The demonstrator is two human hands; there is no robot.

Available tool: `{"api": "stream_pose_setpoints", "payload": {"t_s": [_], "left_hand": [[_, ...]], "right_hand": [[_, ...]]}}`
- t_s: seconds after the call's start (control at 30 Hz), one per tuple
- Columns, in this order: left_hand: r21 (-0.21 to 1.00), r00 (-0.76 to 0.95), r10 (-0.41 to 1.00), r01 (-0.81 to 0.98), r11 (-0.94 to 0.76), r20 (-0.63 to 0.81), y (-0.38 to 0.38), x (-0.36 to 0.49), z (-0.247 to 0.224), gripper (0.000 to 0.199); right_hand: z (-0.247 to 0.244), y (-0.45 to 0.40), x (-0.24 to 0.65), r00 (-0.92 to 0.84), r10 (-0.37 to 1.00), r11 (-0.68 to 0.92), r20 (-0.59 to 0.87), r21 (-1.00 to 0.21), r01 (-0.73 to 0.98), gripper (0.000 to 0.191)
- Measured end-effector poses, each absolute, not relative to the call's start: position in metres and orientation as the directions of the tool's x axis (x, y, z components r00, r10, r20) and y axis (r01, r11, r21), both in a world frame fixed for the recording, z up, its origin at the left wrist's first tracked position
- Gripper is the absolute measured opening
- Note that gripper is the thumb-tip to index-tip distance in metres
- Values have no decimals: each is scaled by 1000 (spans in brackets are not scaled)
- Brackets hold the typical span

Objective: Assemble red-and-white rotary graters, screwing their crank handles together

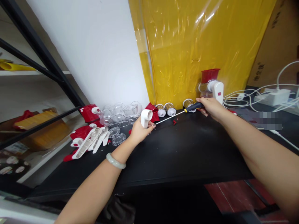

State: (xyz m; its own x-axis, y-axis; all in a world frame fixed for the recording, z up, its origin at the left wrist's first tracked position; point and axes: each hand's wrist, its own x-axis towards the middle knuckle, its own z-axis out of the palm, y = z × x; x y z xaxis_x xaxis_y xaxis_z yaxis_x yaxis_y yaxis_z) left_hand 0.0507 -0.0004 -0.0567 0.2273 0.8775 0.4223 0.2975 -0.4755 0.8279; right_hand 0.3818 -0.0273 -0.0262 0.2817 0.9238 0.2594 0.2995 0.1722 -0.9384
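My left hand is closed around a white plastic elbow-shaped part, whose round opening faces up. My right hand grips the dark handle of a long screwdriver. The shaft points left, and its tip reaches the fingertips of my left hand; what it touches there is too small to tell. Behind the shaft lie metal grater drums with white ends and a red part. Small red pieces rest on the black table just in front of the shaft.
Clear plastic housings, white handles and red parts cover the table's left side. At the back right stands an assembled red-and-white grater, beside white cables and a power strip. A yellow-wrapped panel rises behind.
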Motion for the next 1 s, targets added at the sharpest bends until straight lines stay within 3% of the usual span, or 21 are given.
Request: {"api": "stream_pose_setpoints", "payload": {"t_s": [1.0], "left_hand": [[695, 296, 843, 477, -537, 448, 2, 45, -59, 41]], "right_hand": [[-21, -34, 375, 282, 896, 197, 342, -877, 438, 42]]}}
